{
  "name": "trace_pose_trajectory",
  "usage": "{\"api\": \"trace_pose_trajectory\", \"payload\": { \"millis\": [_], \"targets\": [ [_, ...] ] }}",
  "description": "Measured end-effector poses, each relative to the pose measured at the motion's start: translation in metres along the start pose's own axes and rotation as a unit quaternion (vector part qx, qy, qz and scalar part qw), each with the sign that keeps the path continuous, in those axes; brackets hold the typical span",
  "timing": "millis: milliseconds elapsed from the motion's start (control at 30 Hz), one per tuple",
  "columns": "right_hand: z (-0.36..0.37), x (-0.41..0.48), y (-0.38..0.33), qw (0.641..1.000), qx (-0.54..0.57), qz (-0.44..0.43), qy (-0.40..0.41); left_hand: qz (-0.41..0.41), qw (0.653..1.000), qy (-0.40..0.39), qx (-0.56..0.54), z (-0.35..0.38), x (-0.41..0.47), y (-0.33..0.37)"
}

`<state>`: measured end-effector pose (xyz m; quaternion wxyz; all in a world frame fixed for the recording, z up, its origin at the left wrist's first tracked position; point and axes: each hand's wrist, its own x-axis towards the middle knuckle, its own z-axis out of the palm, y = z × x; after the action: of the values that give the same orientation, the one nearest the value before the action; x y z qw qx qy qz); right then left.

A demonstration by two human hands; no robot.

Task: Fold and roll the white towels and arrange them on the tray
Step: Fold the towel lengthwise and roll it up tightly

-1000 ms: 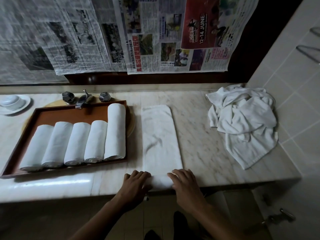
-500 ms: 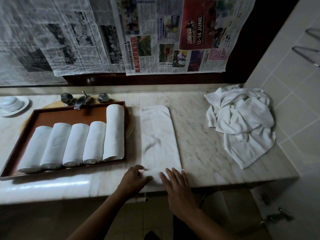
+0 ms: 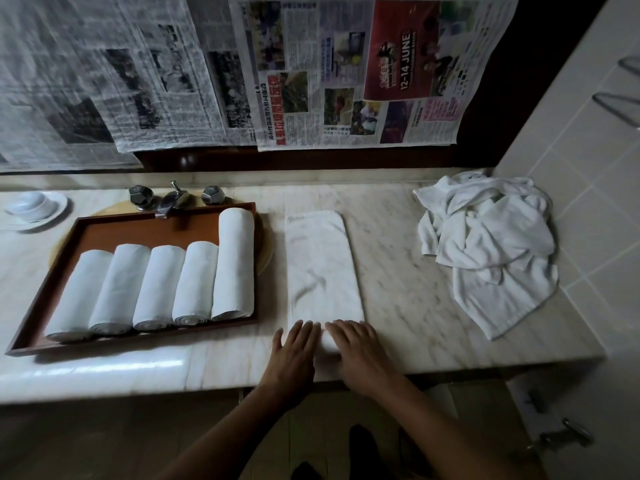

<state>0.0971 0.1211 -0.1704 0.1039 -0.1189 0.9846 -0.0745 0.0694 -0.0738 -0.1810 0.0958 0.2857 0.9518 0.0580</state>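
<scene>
Left hand (image 3: pixel 294 353), right hand (image 3: pixel 360 355) advanced, flat on folded towel (image 3: pixel 320 265).

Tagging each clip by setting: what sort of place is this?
Probably a hotel or spa bathroom: a marble counter with a faucet, a tiled wall, and rolled white towels lined up on a tray.

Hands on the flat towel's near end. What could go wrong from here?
1. The left hand and right hand press the towel close to the counter edge; the end may slip off.
2. Uneven pushing could skew the roll.
3. Five rolls fill the tray's front; only the back strip looks free.
</scene>
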Motion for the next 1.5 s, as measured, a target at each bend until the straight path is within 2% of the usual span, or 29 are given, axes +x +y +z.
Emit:
{"api": "trace_pose_trajectory", "payload": {
  "millis": [200, 300, 433, 633, 733, 833, 900, 967, 1067, 1167, 1267, 1400, 1500],
  "targets": [
    [-0.006, -0.002, 0.018, 1.000, 0.024, -0.015, -0.004, 0.025, 1.000, 0.000, -0.012, -0.006, 0.004, -0.013],
    [-0.008, -0.009, 0.023, 0.998, 0.056, -0.021, -0.035, 0.039, 0.999, -0.004, -0.034, -0.004, -0.009, -0.016],
    [-0.010, -0.031, 0.026, 0.979, 0.184, 0.060, -0.069, 0.053, 0.994, -0.010, -0.096, 0.000, -0.032, -0.022],
    [0.001, -0.044, 0.032, 0.961, 0.270, 0.065, 0.000, -0.004, 0.976, -0.007, -0.218, -0.001, -0.041, -0.019],
    [0.005, -0.045, 0.025, 0.967, 0.234, 0.089, 0.039, -0.009, 0.977, 0.000, -0.212, 0.000, -0.035, -0.019],
    [0.009, -0.050, 0.009, 0.971, 0.148, 0.079, 0.173, -0.034, 0.974, 0.009, -0.224, -0.004, -0.028, -0.020],
    [0.014, -0.054, -0.007, 0.967, 0.115, 0.034, 0.223, -0.045, 0.975, 0.020, -0.215, -0.003, -0.021, -0.024],
    [0.020, -0.056, -0.020, 0.972, 0.076, -0.006, 0.224, -0.054, 0.979, 0.010, -0.197, -0.002, -0.013, -0.029],
    [0.026, -0.057, -0.029, 0.983, 0.031, 0.006, 0.181, -0.013, 0.991, 0.005, -0.136, -0.003, -0.006, -0.032],
    [0.028, -0.055, -0.030, 0.988, 0.022, 0.020, 0.149, -0.042, 0.983, 0.121, -0.133, -0.008, -0.017, -0.019],
    [0.027, -0.052, -0.030, 0.990, 0.021, 0.022, 0.137, -0.036, 0.979, 0.159, -0.118, 0.004, -0.032, 0.004],
    [0.022, -0.045, -0.023, 0.995, 0.015, 0.010, 0.102, -0.011, 0.986, 0.149, -0.069, 0.020, -0.044, 0.016],
    [0.019, -0.040, -0.019, 0.997, -0.001, 0.015, 0.077, -0.006, 0.994, 0.095, -0.050, 0.017, -0.046, 0.014]
  ]
}}
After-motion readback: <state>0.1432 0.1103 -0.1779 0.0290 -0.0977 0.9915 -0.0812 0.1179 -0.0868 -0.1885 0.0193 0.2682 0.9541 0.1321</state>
